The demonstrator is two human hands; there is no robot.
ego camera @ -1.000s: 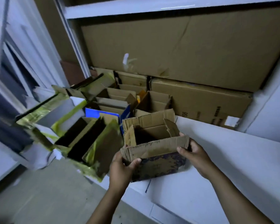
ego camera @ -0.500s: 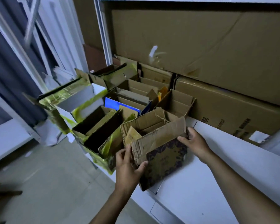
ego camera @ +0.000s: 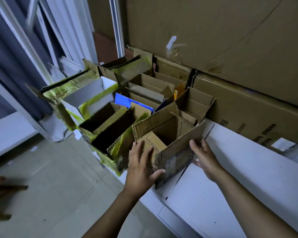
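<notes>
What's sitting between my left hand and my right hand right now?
In the head view, an open cardboard box with its flaps up stands between the left hand and the right hand.

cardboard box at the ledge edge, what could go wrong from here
1. The cardboard box sits with its near corner close to the front edge of the white ledge; a nudge toward the floor could tip it off.
2. The left grip and right grip press flat on its sides, nothing curled round it, so it might slip if lifted.
3. Sliding it left may snag the green-taped box.
</notes>
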